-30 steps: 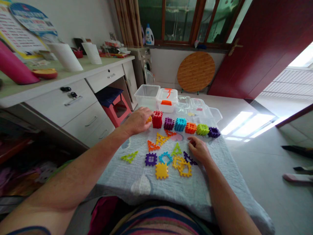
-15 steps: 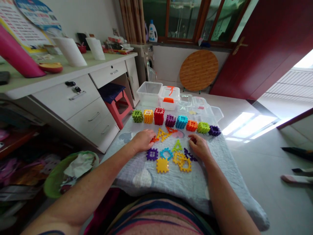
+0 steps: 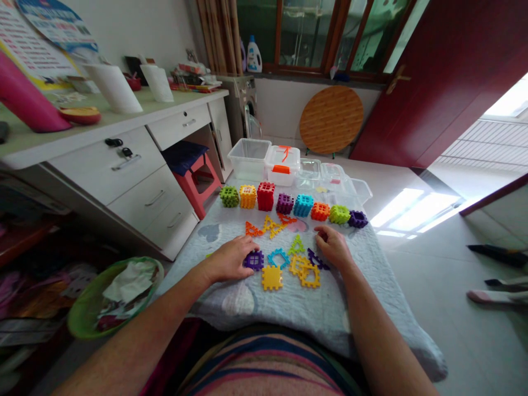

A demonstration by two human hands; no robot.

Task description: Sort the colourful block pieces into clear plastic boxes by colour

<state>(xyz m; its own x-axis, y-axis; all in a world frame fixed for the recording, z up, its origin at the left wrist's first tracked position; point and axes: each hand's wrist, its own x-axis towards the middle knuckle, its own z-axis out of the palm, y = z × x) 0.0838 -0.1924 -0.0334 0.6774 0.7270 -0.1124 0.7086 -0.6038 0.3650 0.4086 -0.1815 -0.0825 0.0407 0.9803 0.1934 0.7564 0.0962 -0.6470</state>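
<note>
My left hand (image 3: 231,257) is over the left side of a purple square window tile (image 3: 256,260), thumb at its lower corner and fingers at its upper edge. The tile lies flat on the cloth. My right hand (image 3: 333,247) rests loosely curled, with nothing visible in it, beside a dark purple triangle tile (image 3: 315,258). Between the hands lie a blue open tile (image 3: 279,250), a green triangle (image 3: 296,245), a solid yellow square (image 3: 272,279) and overlapping yellow frames (image 3: 309,282). Farther back are an orange triangle (image 3: 252,229) and a yellow triangle (image 3: 271,226). A green bit shows behind my left wrist.
A row of coloured block cubes (image 3: 266,197) crosses the cloth-covered table (image 3: 305,313). Behind it stand a clear open bin (image 3: 249,159), a lidded clear box (image 3: 281,165) and other clear containers. A white desk and a pink stool (image 3: 200,187) are at the left.
My left hand has moved from the orange triangle back toward me, onto the purple square tile. The orange triangle is now uncovered. My right hand stays about where it was.
</note>
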